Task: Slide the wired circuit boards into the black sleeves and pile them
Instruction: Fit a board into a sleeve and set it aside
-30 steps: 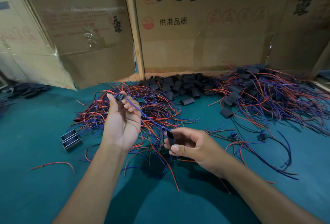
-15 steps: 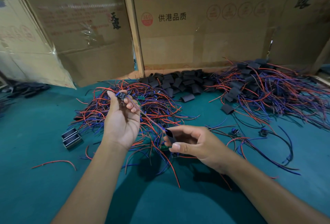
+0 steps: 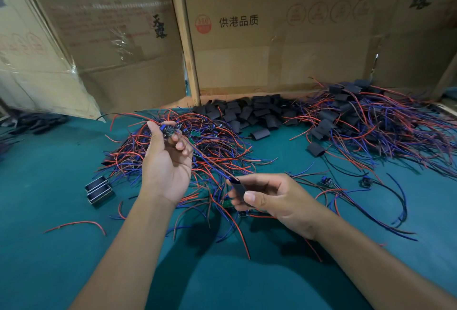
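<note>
My left hand [image 3: 165, 166] is raised palm up, its fingertips pinching a small wired circuit board [image 3: 170, 130]. The board's blue and red wires run down to the right and meet the open mouth of a black sleeve [image 3: 238, 189], which my right hand [image 3: 269, 198] grips between thumb and fingers. Behind my left hand lies a tangle of unsleeved boards with red and blue wires [image 3: 217, 154]. Empty black sleeves [image 3: 249, 114] are heaped at the back centre. Sleeved boards with wires [image 3: 366, 124] are piled at the back right.
The table has a green cloth [image 3: 49, 210]. Cardboard boxes [image 3: 272, 37] wall off the back. Two small metal-framed parts [image 3: 99, 189] lie left of my left forearm. Loose boards with wires [image 3: 346, 186] lie right of my right hand. A stray red wire [image 3: 76, 224] lies at front left.
My right hand with the sleeve has shifted slightly up and left along the wires, so the wire ends now reach the sleeve's mouth. My left hand has held its place.
</note>
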Demonstrator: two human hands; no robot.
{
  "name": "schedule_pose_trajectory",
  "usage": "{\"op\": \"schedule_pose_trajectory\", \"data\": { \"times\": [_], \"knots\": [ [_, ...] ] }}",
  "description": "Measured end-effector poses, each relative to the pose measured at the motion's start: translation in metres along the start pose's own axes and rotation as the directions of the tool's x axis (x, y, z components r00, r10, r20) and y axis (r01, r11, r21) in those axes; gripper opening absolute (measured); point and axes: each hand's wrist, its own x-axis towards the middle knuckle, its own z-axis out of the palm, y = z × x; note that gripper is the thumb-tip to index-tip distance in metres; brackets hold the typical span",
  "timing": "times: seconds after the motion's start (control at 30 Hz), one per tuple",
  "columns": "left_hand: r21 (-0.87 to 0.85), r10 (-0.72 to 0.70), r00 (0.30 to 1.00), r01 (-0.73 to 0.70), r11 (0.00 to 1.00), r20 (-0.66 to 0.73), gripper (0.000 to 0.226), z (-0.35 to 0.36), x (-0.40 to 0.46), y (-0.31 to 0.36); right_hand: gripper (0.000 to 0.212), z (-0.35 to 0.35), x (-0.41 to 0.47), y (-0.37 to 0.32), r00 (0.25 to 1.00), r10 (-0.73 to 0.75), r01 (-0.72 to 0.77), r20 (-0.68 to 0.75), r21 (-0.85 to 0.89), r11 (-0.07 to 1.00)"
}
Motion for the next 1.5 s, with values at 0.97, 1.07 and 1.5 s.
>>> {"op": "schedule_pose_trajectory", "data": {
  "times": [0.97,1.07,1.5],
  "knots": [
    [0.053,-0.001,0.997,0.005,0.999,-0.081,0.037,0.0020,-0.0009,0.0019,0.039,0.0016,-0.0002,-0.0001,0.997,0.045,-0.051,0.057,0.114,0.992],
    [0.042,-0.001,0.997,0.004,0.999,-0.072,0.038,0.0017,-0.0002,0.0012,0.041,0.0016,-0.0006,-0.0009,0.998,0.040,-0.046,0.056,0.111,0.993],
    [-0.008,0.014,0.998,-0.015,1.000,-0.053,0.035,0.0014,-0.0007,0.0015,0.041,0.0008,-0.0007,-0.0007,0.997,0.037,-0.044,0.069,0.094,0.995]
  ]
}}
